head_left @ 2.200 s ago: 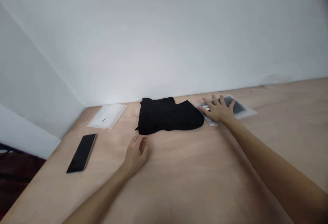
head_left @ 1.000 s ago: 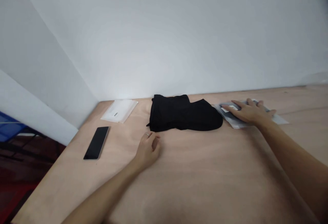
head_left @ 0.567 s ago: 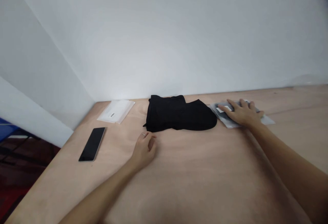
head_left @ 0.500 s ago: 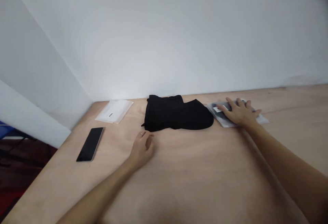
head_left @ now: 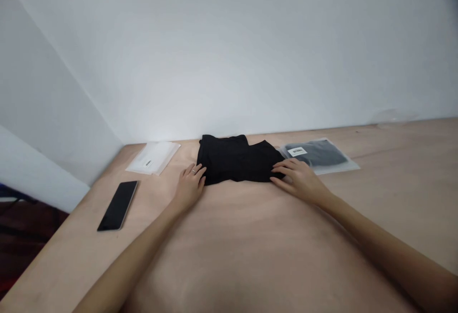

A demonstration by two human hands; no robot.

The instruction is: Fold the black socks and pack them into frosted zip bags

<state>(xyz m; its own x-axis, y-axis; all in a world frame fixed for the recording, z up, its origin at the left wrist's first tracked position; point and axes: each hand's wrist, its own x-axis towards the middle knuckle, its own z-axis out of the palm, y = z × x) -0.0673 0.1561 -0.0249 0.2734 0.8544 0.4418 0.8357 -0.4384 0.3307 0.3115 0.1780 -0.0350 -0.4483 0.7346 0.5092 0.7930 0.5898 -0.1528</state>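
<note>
A folded black cloth garment (head_left: pixel 236 160) lies flat against the back of the table; its exact kind does not show. At its left edge rests my left hand (head_left: pixel 191 184), which wears a ring, with fingers stretched out and tips touching the fabric. My right hand (head_left: pixel 302 179) is at the rounded right end, fingers apart, the tips on the cloth. Just behind the right hand lies a clear plastic bag (head_left: pixel 345 164) with dark folded fabric inside and a white barcode label (head_left: pixel 297 151). Part of the garment's right end is hidden by my right fingers.
At the back left lies a white translucent packet (head_left: pixel 153 155) with a small label. A dark-screened phone (head_left: pixel 118 206) is near the left edge of the wooden table (head_left: pixel 229 236). A pale wall (head_left: pixel 229 55) rises directly behind.
My right hand has left the plastic bag and moved left onto the garment's right end. My left hand has moved up onto the garment's left edge, its fingers straighter. The view has shifted slightly.
</note>
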